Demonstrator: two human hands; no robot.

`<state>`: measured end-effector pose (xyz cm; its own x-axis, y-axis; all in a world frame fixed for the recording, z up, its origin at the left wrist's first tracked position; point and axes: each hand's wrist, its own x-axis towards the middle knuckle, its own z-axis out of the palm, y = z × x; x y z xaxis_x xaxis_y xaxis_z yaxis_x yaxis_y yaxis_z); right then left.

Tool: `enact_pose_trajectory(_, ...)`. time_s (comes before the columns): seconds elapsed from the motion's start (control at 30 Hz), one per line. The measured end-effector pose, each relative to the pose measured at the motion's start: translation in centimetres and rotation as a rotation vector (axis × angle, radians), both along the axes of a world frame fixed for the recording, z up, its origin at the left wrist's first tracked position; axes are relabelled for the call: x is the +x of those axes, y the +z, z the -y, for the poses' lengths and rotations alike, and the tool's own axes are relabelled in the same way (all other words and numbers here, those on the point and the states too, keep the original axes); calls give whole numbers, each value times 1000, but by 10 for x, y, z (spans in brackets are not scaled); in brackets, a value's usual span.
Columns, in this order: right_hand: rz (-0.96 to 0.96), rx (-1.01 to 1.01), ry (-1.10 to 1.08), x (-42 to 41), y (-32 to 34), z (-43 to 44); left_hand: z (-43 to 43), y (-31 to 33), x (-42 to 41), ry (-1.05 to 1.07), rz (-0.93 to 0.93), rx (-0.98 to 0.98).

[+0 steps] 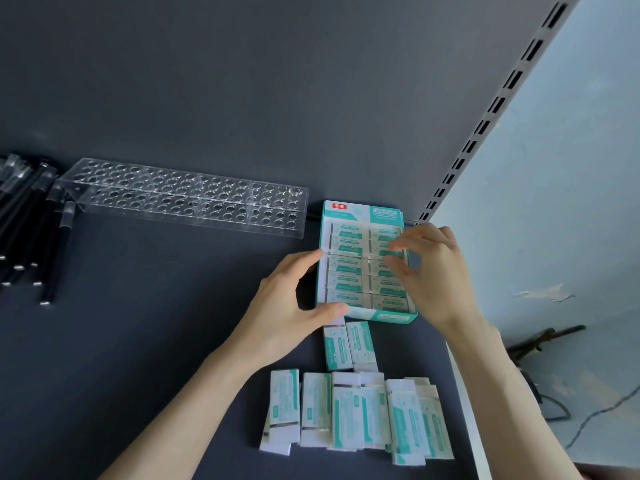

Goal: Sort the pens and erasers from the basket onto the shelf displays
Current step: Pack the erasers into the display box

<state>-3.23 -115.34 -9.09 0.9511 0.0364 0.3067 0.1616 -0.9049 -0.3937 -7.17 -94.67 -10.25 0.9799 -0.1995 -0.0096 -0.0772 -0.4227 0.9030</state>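
Near edge of shelf (138,341): loose erasers (356,414) in rough row, two more (349,346) just beyond. Left hand (294,306) grips left side of teal eraser box (391,317), thumb at front corner. Right hand (433,271), fingers curved over erasers in right column, blurred; cannot tell if holding one. Farther left: clear pen rack (183,197), black pens (31,220) lying beside it.

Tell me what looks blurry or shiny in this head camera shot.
Head view: the right hand blurs at its fingertips over the eraser box; the clear pen rack shows small glints; the loose erasers have print too soft to read.
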Motion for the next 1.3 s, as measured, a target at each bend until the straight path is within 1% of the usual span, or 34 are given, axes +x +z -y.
enact_pose_trajectory(0.07, 32, 156, 14, -16, 9, -4, -2, 1, -4, 34, 13, 10)
enact_pose_trajectory(0.1, 15, 256, 27, -27, 13, -7, -3, 2, -7, 65, 21, 17)
enact_pose_trajectory(0.17, -69, 410, 43, -50, 20, -11, -5, 3, -15, 132, 15, 55)
enact_pose_trajectory(0.2, -134, 438, 42, -60, 23, -13, -5, 4, -19, 152, 1, 77)
enact_pose_trajectory(0.27, -267, 425, 13, -77, 23, -18, -5, 5, -27, 157, -30, 138)
enact_pose_trajectory(0.37, -388, 336, -72, -90, 19, -24, -3, 6, -31, 132, -24, 271)
enact_pose_trajectory(0.47, -451, 252, -106, -93, 19, -30, -2, 7, -28, 87, -30, 401)
enact_pose_trajectory(0.53, -446, 210, -108, -92, 20, -33, -4, 8, -27, 65, -36, 419)
enact_pose_trajectory(0.67, -411, 178, -50, -91, 20, -42, -16, 11, -29, 20, -67, 339)
enact_pose_trajectory(0.83, -377, 96, -25, -91, 19, -50, -21, 12, -32, 1, -92, 308)
enact_pose_trajectory(0.97, -380, 114, -12, -90, 17, -55, -24, 12, -34, 28, -63, 240)
enact_pose_trajectory(1.03, -384, 177, -7, -90, 16, -58, -27, 12, -35, 27, -64, 166)
enact_pose_trajectory(1.13, -375, 336, -6, -90, 16, -57, -30, 13, -35, 42, -70, 25)
enact_pose_trajectory(1.23, -352, 517, 49, -88, 22, -52, -29, 20, -35, 112, -111, -252)
enact_pose_trajectory(1.3, -339, 735, 119, -86, 27, -49, -25, 26, -34, 110, -171, -450)
